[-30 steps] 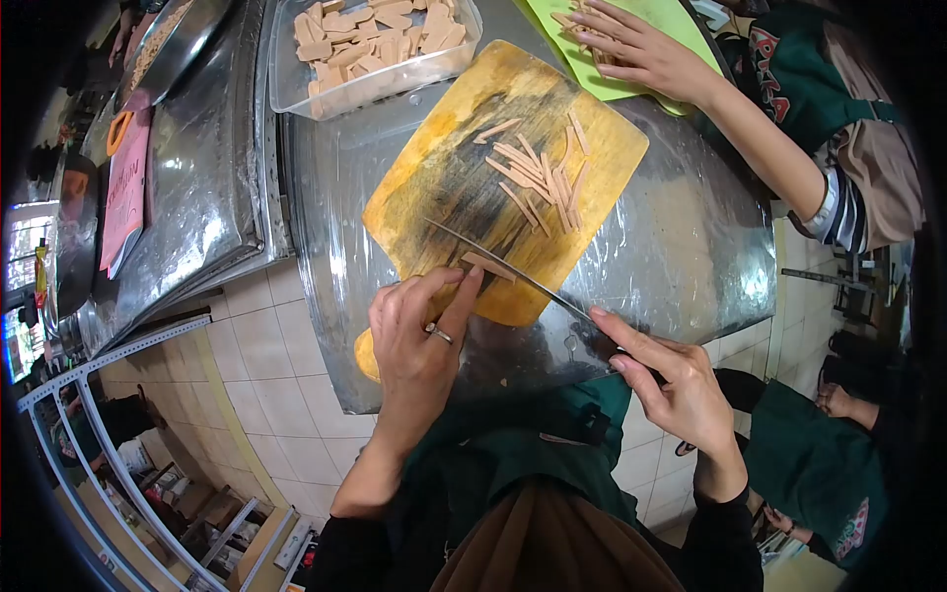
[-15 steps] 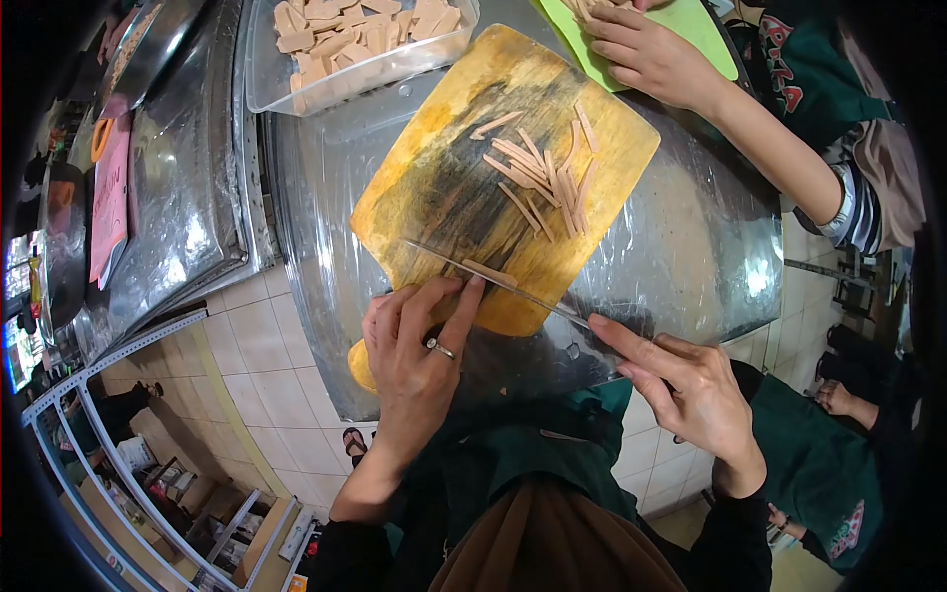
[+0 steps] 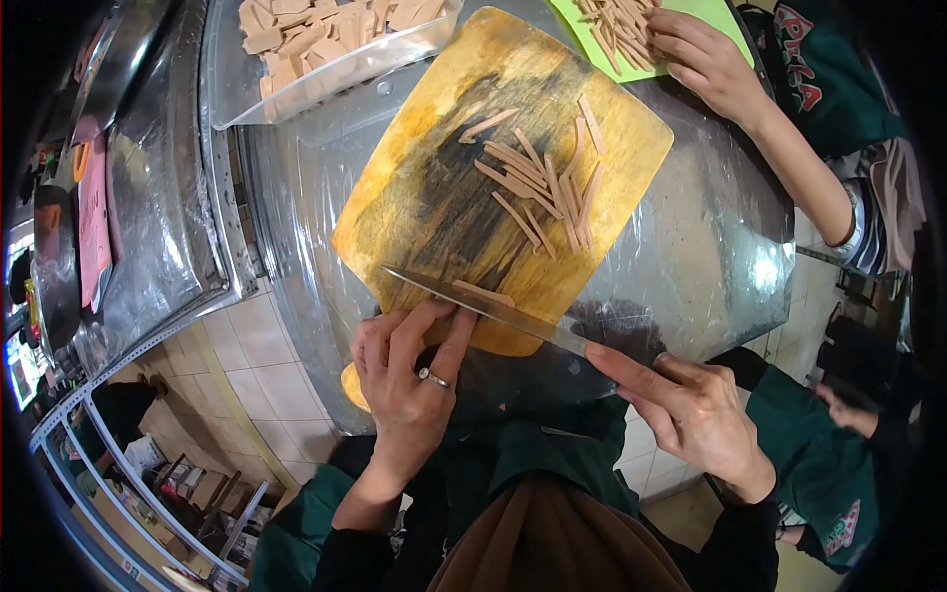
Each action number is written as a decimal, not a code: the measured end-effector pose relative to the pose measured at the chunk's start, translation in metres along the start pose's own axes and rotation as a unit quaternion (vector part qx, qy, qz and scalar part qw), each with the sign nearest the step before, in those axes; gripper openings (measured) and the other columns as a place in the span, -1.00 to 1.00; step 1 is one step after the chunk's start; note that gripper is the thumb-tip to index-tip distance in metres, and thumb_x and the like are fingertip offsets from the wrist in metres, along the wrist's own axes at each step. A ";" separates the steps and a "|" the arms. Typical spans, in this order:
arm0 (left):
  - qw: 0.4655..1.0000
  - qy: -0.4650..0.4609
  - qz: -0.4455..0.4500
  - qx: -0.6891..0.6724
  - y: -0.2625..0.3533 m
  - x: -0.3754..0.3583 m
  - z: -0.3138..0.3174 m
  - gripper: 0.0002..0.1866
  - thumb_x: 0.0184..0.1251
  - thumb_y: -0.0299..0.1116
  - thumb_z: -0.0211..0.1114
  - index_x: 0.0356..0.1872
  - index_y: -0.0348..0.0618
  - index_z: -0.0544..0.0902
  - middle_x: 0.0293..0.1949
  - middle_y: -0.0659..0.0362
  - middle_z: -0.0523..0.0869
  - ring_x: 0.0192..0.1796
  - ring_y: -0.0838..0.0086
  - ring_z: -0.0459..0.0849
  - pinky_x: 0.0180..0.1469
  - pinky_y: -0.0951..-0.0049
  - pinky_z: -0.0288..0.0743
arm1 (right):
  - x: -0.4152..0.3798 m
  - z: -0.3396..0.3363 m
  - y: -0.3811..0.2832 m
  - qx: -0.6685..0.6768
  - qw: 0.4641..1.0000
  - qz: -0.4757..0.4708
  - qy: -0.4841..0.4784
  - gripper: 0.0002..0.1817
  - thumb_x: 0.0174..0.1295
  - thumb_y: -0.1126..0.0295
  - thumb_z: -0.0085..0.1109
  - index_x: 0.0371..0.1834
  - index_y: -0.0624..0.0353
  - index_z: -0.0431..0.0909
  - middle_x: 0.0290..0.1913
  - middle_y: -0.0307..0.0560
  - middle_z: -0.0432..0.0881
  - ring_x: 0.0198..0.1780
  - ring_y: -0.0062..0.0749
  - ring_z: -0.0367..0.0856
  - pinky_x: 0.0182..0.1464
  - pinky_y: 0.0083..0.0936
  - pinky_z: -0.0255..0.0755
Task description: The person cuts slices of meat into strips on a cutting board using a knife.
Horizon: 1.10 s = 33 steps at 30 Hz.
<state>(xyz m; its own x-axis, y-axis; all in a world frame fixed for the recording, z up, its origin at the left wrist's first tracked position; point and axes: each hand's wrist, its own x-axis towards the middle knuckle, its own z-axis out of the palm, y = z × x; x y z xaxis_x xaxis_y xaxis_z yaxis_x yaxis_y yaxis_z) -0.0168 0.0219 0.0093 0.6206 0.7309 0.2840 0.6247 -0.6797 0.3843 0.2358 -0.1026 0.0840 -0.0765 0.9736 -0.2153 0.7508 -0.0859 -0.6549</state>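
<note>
My right hand [image 3: 695,409] is wrapped around a kitchen knife [image 3: 513,314], index finger stretched along the top of its handle. The blade lies slantwise over the near end of a worn yellow cutting board [image 3: 395,212]. My left hand [image 3: 409,380], with a ring on one finger, bends its fingers down at the near side of the blade. Whatever sits under those fingertips is hidden. Just beyond the blade rests a thin tan strip [image 3: 483,294]. Farther up the board, several similar cut strips [image 3: 552,187] lie in a loose pile.
A clear plastic tub [image 3: 345,84] of flat tan pieces [image 3: 326,39] stands at the upper left. At the upper right, another person's hand [image 3: 705,59] touches strips on a green board [image 3: 681,49]. The metal table [image 3: 681,257] has a plastic-like covering.
The blade now shows its flat side more, and the thin strip lies beyond it, apart from my left fingertips. The other person's hand has shifted, uncovering strips on the green board.
</note>
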 end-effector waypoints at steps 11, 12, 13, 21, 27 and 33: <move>0.999 -0.047 -0.003 0.006 0.002 0.004 -0.008 -0.55 0.04 -0.59 0.54 0.02 0.00 0.82 0.00 0.14 0.70 0.05 0.13 0.62 0.11 0.07 0.52 | 0.017 -0.016 -0.006 0.064 0.992 0.057 -0.091 -0.28 0.34 0.53 0.26 0.58 -0.29 0.44 -0.42 0.21 0.54 -0.45 0.11 0.69 -0.48 -0.12 0.57; 0.999 -0.048 -0.003 0.005 0.002 0.004 -0.008 -0.55 0.04 -0.59 0.54 0.02 0.01 0.82 0.01 0.15 0.70 0.05 0.14 0.62 0.11 0.07 0.52 | 0.020 -0.016 -0.007 0.064 0.992 0.059 -0.095 -0.27 0.33 0.53 0.25 0.58 -0.29 0.44 -0.41 0.23 0.54 -0.43 0.14 0.70 -0.47 -0.11 0.57; 0.999 -0.049 -0.003 0.005 0.002 0.005 -0.008 -0.55 0.04 -0.59 0.54 0.03 0.01 0.82 0.01 0.15 0.70 0.05 0.14 0.62 0.11 0.07 0.52 | 0.023 -0.015 -0.007 0.056 0.992 0.056 -0.097 -0.27 0.34 0.53 0.26 0.58 -0.29 0.44 -0.43 0.19 0.55 -0.46 0.09 0.68 -0.48 -0.11 0.56; 1.000 -0.011 -0.004 0.023 0.002 0.002 -0.001 -0.56 0.10 -0.46 0.44 0.07 0.07 0.85 0.02 0.29 0.70 0.02 0.35 0.61 0.16 0.20 0.43 | 0.054 0.007 -0.005 0.038 0.995 0.034 -0.084 -0.26 0.34 0.52 0.32 0.60 -0.19 0.41 -0.47 0.03 0.65 -0.61 -0.09 0.60 -0.51 -0.12 0.53; 1.000 0.021 0.004 0.004 0.002 0.004 0.001 -0.55 0.09 -0.51 0.47 0.08 0.02 0.83 0.03 0.29 0.71 0.00 0.33 0.63 0.15 0.23 0.45 | 0.054 0.015 0.009 0.098 0.993 -0.013 0.061 -0.28 0.36 0.54 0.29 0.60 -0.14 0.40 -0.50 0.05 0.64 -0.55 -0.08 0.63 -0.41 -0.18 0.53; 0.981 0.080 -0.065 -0.163 -0.002 0.001 -0.008 -0.71 0.36 -0.60 0.39 0.08 -0.19 0.75 0.03 0.11 0.77 0.04 0.25 0.72 0.15 0.26 0.55 | 0.015 0.006 -0.013 0.060 0.998 0.021 0.023 -0.34 0.37 0.55 0.28 0.55 -0.14 0.48 -0.52 0.04 0.60 -0.54 -0.08 0.61 -0.43 -0.22 0.52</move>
<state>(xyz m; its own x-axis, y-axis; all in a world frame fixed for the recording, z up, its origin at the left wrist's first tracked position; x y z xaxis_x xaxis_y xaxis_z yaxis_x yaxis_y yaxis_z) -0.0213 0.0246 0.0152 0.4470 0.8279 0.3388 0.4930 -0.5440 0.6790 0.2211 -0.0885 0.0853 -0.0130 0.9770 -0.2127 0.6686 -0.1497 -0.7284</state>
